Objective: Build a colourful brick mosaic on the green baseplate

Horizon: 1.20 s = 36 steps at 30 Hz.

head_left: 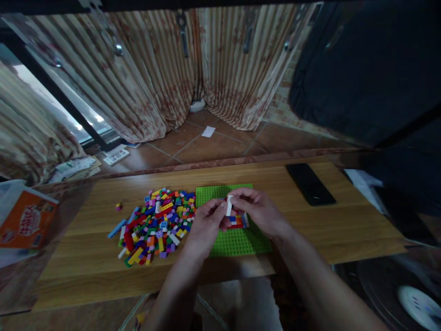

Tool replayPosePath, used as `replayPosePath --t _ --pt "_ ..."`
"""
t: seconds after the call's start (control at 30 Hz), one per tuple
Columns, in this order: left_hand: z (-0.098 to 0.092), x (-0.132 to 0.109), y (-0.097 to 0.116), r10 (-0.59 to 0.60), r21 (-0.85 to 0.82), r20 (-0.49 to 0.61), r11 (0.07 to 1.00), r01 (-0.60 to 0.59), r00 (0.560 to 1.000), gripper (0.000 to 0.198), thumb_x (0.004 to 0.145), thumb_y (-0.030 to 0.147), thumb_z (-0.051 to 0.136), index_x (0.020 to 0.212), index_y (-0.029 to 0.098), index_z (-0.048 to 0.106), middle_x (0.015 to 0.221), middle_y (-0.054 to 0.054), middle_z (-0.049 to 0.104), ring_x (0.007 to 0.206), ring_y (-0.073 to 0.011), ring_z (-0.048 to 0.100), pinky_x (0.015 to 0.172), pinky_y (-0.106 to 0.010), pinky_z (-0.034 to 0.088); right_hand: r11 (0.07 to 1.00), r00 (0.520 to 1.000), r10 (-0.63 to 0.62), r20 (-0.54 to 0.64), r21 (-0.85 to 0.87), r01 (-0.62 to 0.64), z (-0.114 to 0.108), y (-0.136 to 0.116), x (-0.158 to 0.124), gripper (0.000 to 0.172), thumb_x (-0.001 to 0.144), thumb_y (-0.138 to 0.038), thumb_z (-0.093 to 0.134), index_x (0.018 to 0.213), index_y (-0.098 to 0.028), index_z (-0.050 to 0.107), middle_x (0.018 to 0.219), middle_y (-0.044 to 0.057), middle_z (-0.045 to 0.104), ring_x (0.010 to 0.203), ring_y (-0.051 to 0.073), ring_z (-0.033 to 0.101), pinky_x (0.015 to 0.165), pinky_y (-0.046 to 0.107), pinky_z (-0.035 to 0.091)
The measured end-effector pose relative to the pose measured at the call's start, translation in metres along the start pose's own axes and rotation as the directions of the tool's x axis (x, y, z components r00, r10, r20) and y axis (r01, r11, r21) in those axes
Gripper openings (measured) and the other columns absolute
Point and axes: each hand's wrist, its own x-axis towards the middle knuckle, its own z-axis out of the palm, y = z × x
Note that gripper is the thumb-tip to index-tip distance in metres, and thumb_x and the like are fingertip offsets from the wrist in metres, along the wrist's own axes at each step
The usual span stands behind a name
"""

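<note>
A white toy brick (229, 207) is pinched between my two hands above the baseplate. My right hand (258, 209) has its thumb against the upper part of the brick. My left hand (208, 225) closes its fingertips on the brick's left side. Under them lies a green studded baseplate (237, 246). On it, partly hidden by my fingers, is a built patch of bricks (237, 221) in red, blue, orange and white. A heap of loose mixed-colour bricks (158, 225) spreads just left of the baseplate.
The wooden table (320, 234) also bears a black phone (310, 184) at the right and a small stray brick piece (119, 207) at the left. An orange-labelled box (27, 220) stands beyond the table's left end. Striped curtains (165, 69) hang behind.
</note>
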Motion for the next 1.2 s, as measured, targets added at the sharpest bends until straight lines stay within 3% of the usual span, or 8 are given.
replayPosePath --t 0.1,0.23,0.37,0.5,0.73,0.87,1.0,1.2 --pt "0.0 0.002 0.0 0.017 0.094 -0.036 0.995 -0.013 0.999 0.029 0.08 0.043 0.06 0.083 0.015 0.063 0.059 0.001 0.059 0.051 -0.0093 0.052 0.048 -0.02 0.04 0.998 0.999 -0.035 -0.024 -0.06 0.033 -0.006 0.001 0.003 0.024 0.076 -0.042 0.067 0.082 -0.018 0.066 0.066 -0.003 0.063 0.059 0.01 0.056 0.059 0.024 0.046" --pt "-0.011 0.006 -0.001 0.106 0.266 -0.185 0.962 -0.055 0.977 0.026 0.077 0.041 0.061 0.082 0.015 0.063 0.069 -0.001 0.065 0.056 -0.0104 0.056 0.053 -0.021 0.043 0.969 0.983 -0.102 -0.152 -0.241 0.063 -0.022 0.007 0.011 0.021 0.077 -0.038 0.063 0.077 -0.018 0.065 0.063 -0.002 0.063 0.058 0.012 0.056 0.058 0.025 0.045" --pt "-0.027 0.01 -0.004 0.21 0.473 -0.258 0.879 -0.066 0.943 0.024 0.077 0.036 0.06 0.088 0.015 0.064 0.075 -0.002 0.067 0.067 -0.0139 0.061 0.061 -0.024 0.047 0.823 0.965 -0.151 -0.213 -0.569 0.003 -0.033 0.011 0.012 0.014 0.078 -0.03 0.06 0.078 -0.019 0.069 0.067 0.001 0.068 0.063 0.016 0.061 0.061 0.028 0.045" --pt "-0.029 0.011 -0.009 0.215 0.599 -0.237 0.8 -0.032 0.947 0.028 0.079 0.032 0.058 0.098 0.014 0.065 0.087 -0.006 0.069 0.078 -0.0177 0.064 0.072 -0.03 0.05 0.674 0.965 -0.151 -0.216 -0.737 -0.06 -0.028 0.007 0.011 0.014 0.079 -0.026 0.06 0.082 -0.02 0.071 0.073 0.003 0.071 0.068 0.018 0.063 0.065 0.03 0.045" --pt "-0.024 0.011 -0.014 0.179 0.678 -0.14 0.734 -0.038 0.974 0.033 0.082 0.031 0.055 0.11 0.014 0.063 0.104 -0.011 0.069 0.092 -0.0225 0.065 0.083 -0.037 0.05 0.598 0.976 -0.152 -0.157 -0.801 -0.036 -0.018 0.009 0.012 0.015 0.082 -0.027 0.058 0.086 -0.02 0.07 0.077 0.003 0.072 0.068 0.018 0.063 0.065 0.029 0.043" --pt "-0.025 0.011 -0.015 0.17 0.683 -0.125 0.729 -0.039 0.977 0.034 0.083 0.03 0.055 0.112 0.014 0.062 0.108 -0.012 0.069 0.097 -0.0231 0.065 0.084 -0.037 0.05 0.565 0.979 -0.166 -0.119 -0.825 -0.004 -0.018 0.008 0.012 0.024 0.089 -0.028 0.048 0.083 -0.02 0.07 0.075 0.004 0.071 0.068 0.018 0.062 0.064 0.029 0.041" --pt "-0.025 0.011 -0.016 0.164 0.678 -0.116 0.734 -0.043 0.98 0.033 0.084 0.029 0.054 0.111 0.014 0.062 0.11 -0.012 0.069 0.097 -0.0221 0.065 0.086 -0.036 0.05 0.53 0.974 -0.156 -0.163 -0.846 -0.057 -0.023 0.006 0.013 0.028 0.091 -0.027 0.044 0.083 -0.019 0.07 0.074 0.004 0.071 0.066 0.018 0.061 0.065 0.029 0.04" --pt "-0.024 0.012 -0.015 0.188 0.693 -0.152 0.72 -0.031 0.97 0.036 0.084 0.028 0.054 0.116 0.012 0.061 0.112 -0.013 0.068 0.103 -0.0235 0.064 0.093 -0.039 0.048 0.484 0.976 -0.086 -0.201 -0.865 -0.135 -0.028 0.006 0.015 0.027 0.091 -0.032 0.048 0.096 -0.018 0.07 0.092 0.007 0.073 0.082 0.02 0.064 0.073 0.03 0.042"
